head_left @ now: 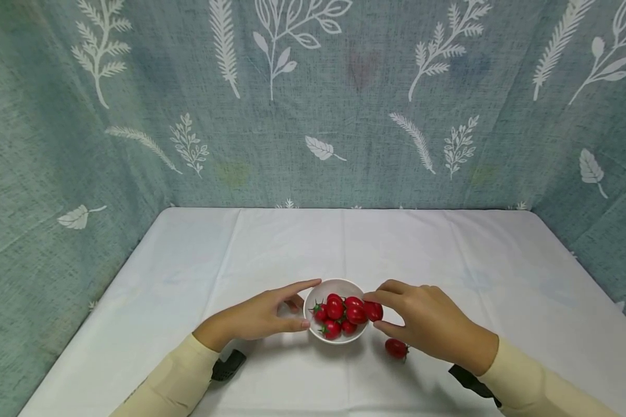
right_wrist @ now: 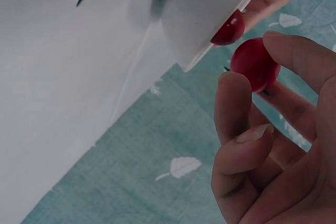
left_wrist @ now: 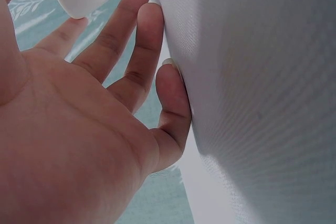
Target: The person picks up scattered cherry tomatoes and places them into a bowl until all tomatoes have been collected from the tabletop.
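A white bowl (head_left: 334,343) holds several cherry tomatoes (head_left: 335,308) with green stalks on some. My left hand (head_left: 258,315) is at the bowl's left side, thumb and forefinger stretched along the rim and touching it; the other fingers rest near the tabletop in the left wrist view. Between thumb and fingertips, my right hand (head_left: 428,318) pinches a red cherry tomato (right_wrist: 255,65) beside the bowl's right rim. One more cherry tomato (head_left: 396,348) lies on the table, below the right hand.
A white cloth covers the table (head_left: 271,243). Blue-green curtains (head_left: 313,116) with white leaf prints stand behind and at both sides. A dark device (head_left: 228,365) sits at the left wrist, and another (head_left: 472,382) at the right wrist.
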Available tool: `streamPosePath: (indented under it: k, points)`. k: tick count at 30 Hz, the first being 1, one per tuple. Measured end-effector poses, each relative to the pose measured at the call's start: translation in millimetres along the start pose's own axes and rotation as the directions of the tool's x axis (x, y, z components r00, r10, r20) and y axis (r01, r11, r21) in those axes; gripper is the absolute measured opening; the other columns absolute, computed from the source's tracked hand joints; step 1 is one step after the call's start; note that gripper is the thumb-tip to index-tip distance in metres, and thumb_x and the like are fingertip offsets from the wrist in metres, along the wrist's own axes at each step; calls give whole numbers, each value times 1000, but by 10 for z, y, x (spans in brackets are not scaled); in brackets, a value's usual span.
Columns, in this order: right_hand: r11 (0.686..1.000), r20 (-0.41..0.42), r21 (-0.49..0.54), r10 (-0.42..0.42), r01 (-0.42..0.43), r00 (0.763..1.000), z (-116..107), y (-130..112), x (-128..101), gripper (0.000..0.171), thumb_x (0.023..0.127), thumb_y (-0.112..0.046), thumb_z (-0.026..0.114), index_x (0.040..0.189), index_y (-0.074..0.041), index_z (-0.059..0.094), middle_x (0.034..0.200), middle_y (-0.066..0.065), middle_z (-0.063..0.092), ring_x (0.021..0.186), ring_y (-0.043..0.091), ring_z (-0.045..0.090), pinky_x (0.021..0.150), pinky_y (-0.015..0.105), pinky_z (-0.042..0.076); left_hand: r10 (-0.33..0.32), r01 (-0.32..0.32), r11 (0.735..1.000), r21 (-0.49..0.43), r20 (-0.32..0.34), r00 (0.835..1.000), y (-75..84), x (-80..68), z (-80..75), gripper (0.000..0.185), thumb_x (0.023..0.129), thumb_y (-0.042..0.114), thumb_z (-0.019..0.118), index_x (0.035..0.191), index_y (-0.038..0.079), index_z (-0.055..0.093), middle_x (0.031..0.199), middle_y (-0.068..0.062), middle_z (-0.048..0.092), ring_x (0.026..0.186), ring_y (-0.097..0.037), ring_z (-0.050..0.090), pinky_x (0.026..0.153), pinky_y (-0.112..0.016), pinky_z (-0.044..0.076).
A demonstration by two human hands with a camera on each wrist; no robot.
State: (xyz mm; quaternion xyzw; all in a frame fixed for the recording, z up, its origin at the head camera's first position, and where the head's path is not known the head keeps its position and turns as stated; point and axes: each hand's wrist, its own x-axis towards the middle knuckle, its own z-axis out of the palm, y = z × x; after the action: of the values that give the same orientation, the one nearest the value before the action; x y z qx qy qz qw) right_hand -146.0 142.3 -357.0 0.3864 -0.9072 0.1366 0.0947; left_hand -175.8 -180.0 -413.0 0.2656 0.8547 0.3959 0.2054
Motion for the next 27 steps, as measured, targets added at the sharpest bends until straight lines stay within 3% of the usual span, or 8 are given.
streamPosePath:
  k: [16,27]
  points:
    - [1000,10,5,-25,25,1000,81,-35,237,38,84,-27,82,121,-21,71,106,-6,69,66,2,61,56,16,44,3,-3,1000,-4,-1,1000,-13,2,3,73,94,44,69,156,39,31,117,8,67,113,-15,61,96,-43,47]
    - [999,64,34,3,-5,998,178,1,388,39,86,-27,80,124,-19,71,109,-3,70,63,-1,53,55,16,41,12,-12,1000,-4,2,1000,-7,-2,-1,72,95,43,68,156,39,30,117,8,67,113,-15,61,95,-40,47]
